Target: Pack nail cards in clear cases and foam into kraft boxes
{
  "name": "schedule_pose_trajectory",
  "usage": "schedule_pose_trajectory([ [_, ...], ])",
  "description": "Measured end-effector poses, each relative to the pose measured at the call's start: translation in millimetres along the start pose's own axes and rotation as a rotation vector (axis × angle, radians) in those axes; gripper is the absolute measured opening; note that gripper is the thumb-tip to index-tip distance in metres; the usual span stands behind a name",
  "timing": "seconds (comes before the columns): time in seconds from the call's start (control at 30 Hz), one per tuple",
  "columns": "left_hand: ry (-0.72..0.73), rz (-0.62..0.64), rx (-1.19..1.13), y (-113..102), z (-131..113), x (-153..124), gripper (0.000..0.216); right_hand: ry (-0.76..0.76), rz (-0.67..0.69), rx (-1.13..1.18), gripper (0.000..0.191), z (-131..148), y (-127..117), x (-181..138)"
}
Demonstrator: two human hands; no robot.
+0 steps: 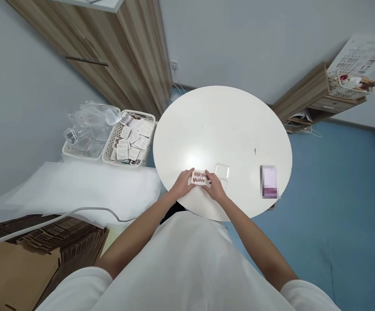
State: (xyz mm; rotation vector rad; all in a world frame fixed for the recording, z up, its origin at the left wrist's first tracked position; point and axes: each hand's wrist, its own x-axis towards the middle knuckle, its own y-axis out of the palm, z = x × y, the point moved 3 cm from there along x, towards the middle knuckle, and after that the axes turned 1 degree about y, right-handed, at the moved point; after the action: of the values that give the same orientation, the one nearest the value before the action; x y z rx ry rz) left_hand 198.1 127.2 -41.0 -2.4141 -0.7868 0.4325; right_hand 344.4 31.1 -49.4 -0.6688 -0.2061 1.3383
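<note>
My left hand (183, 183) and my right hand (215, 186) both grip a small white card of press-on nails (199, 177) over the near edge of the round white table (222, 129). The left hand's fingers pinch the card's left end, the right hand's fingers its right end. The nails on the card look reddish brown, in two rows. A clear plastic tray (222, 171) lies on the table just right of the card, close to my right hand.
A blurred phone-like object (269, 182) lies on the table's right side. Left of the table stand a white basket (129, 138) full of similar cards and another basket with clear plastic cases (88, 129). Folded cardboard (28, 255) lies at lower left.
</note>
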Motion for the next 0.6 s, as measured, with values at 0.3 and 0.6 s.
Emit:
schedule_pose_trajectory([
  [0.3,0.0,0.157,0.169,78.1,-55.3,15.9,0.062,0.148,-0.035,-0.094,0.066,-65.5,-59.5,-61.6],
  [0.6,-0.137,0.145,0.363,92.0,-54.2,26.8,0.062,0.127,0.032,-0.241,0.064,-77.9,-57.8,-42.8],
])
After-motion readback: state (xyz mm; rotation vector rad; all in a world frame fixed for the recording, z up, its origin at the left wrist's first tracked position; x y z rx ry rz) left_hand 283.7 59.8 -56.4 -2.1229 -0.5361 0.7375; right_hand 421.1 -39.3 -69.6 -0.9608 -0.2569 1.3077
